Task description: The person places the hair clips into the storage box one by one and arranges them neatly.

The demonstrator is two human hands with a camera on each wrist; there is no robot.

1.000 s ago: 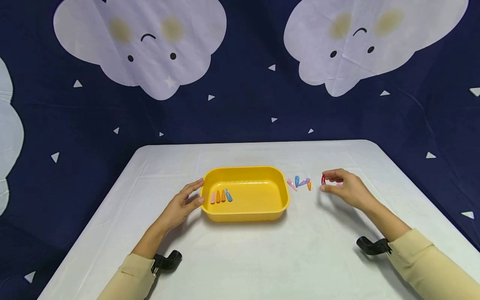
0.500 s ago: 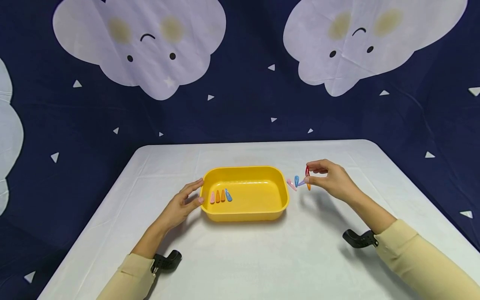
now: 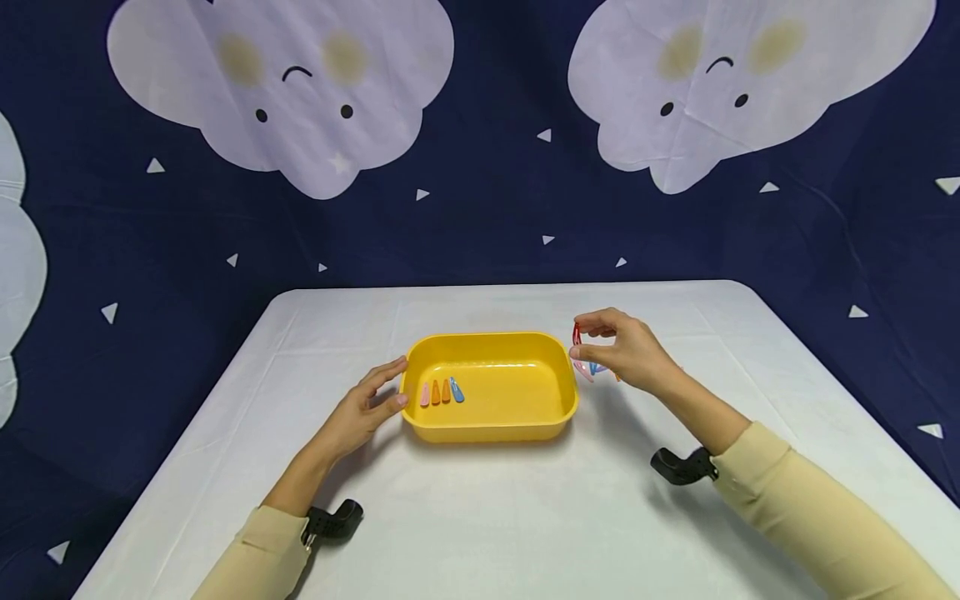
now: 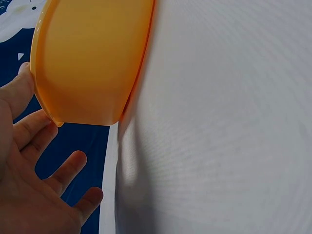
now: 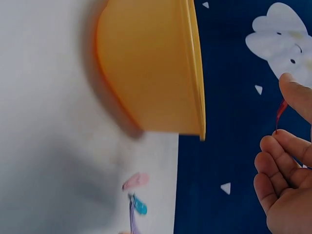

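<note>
A yellow plastic tray sits on the table. Inside it, towards the left, lie a pink snap hair clip, two orange ones and a blue one in a row. My left hand touches the tray's left rim with thumb and fingertips, the other fingers spread loosely in the left wrist view. Between thumb and fingertips my right hand pinches a red hair clip, held upright in the air beside the tray's right rim.
Right of the tray, beneath my right hand, lie loose hair clips: a pink one, a blue one, a purple one and an orange one, partly hidden. White cloth covers the table. A dark blue cloud-print curtain hangs behind.
My right hand has moved left with the red hair clip, from right of the loose clips to the tray's right rim. My left hand and the tray have stayed put.
</note>
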